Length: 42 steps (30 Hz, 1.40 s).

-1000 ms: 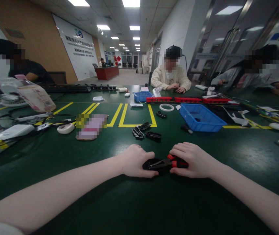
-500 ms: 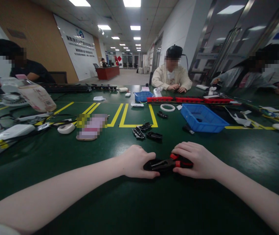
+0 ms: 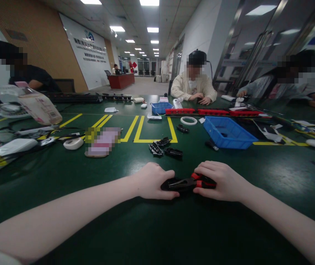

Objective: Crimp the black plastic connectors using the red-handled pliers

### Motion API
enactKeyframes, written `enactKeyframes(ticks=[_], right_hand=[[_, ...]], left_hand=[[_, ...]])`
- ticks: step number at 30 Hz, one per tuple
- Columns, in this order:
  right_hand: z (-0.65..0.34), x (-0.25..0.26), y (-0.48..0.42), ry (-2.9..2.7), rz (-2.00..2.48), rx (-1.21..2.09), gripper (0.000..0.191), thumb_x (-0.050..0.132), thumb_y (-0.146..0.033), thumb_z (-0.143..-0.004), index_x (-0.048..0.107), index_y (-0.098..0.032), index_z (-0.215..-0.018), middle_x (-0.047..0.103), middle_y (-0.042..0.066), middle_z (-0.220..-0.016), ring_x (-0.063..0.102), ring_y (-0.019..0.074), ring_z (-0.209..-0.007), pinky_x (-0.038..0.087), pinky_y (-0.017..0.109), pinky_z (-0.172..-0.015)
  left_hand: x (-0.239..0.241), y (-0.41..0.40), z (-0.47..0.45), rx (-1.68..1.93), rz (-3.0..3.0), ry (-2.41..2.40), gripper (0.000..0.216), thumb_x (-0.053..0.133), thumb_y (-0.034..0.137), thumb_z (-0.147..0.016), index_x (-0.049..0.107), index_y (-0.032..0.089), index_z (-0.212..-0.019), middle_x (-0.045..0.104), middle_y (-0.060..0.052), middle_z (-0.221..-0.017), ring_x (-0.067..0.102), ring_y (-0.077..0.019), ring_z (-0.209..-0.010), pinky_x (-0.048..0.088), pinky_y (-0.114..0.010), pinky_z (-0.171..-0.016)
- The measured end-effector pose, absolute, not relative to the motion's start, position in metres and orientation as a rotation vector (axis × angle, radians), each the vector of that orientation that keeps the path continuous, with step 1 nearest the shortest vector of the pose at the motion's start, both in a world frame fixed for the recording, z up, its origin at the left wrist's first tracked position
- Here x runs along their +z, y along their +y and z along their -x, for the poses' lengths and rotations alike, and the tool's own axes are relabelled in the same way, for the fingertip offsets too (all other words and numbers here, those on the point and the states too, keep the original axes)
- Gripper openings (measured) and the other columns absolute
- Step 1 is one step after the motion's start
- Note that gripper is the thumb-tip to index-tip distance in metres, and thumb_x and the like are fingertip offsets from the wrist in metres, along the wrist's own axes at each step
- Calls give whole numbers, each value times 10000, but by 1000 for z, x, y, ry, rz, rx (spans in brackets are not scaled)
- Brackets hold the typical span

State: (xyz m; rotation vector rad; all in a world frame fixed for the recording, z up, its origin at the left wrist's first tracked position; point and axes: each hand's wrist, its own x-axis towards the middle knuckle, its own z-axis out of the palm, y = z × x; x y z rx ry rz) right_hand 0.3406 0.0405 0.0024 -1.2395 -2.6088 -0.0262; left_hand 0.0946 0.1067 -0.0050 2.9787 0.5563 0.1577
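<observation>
My right hand (image 3: 226, 181) is wrapped round the red-and-black handles of a pair of pliers (image 3: 187, 183), whose dark jaws point left. The jaws reach a small black part (image 3: 166, 185) that my left hand (image 3: 152, 183) pinches between thumb and fingers; how firmly they grip it cannot be made out. Both hands rest low over the dark green table (image 3: 174, 228). Just beyond them lie several black plastic pieces (image 3: 174, 152), some with silvery edges.
A blue bin (image 3: 229, 141) stands ahead to the right, with a small black connector (image 3: 212, 145) beside it. Left are a phone (image 3: 103, 142), a tape roll (image 3: 73, 143), cables and a white power strip (image 3: 8, 154). A person (image 3: 194, 84) sits opposite; others sit at both sides.
The view has shifted very slightly. Both hands, the pliers and the black part keep nearly the same place and pose.
</observation>
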Motion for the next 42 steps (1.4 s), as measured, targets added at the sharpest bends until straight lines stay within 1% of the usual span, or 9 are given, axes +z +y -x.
enactKeyframes(ticks=[8,15,20,28,36,42], right_hand=[[-338,-1,39,-2592,1239,-38,314,583,-440,-837,620,-150,-954,652,78,-854,593,171,-715,464,288,-602],[-343,3,43,-2629,1188,-148,330,566,-449,-846,635,-134,-915,646,81,-815,587,180,-695,454,300,-588],[-344,2,43,-2621,1197,-119,346,565,-462,-844,634,-135,-935,652,86,-837,598,181,-714,460,295,-595],[-346,-1,44,-2556,1208,-31,307,584,-431,-831,615,-157,-966,660,92,-907,617,187,-778,483,306,-651],[-342,2,41,-2579,1209,-13,305,586,-438,-835,613,-155,-946,658,83,-861,609,173,-730,472,288,-609],[-342,3,42,-2593,1196,-43,305,588,-433,-836,617,-148,-940,659,86,-852,610,176,-723,474,290,-598]], left_hand=[[-5,107,-94,171,-3001,558,382,521,570,-843,530,192,-789,565,29,-576,533,-135,-492,310,-230,-481],[0,105,-96,81,-2980,591,376,490,560,-877,548,189,-846,596,21,-617,546,-136,-512,327,-227,-494],[0,105,-96,88,-2982,572,376,502,559,-863,544,189,-813,577,25,-594,531,-133,-504,321,-225,-490],[-5,107,-95,145,-3008,556,392,490,579,-857,538,195,-792,554,31,-569,520,-134,-490,305,-234,-490],[-4,108,-96,134,-2980,553,372,511,558,-856,537,191,-800,572,31,-586,523,-128,-491,327,-228,-500],[-3,107,-95,130,-2990,550,386,505,569,-857,537,189,-794,556,33,-574,528,-128,-490,334,-230,-490]])
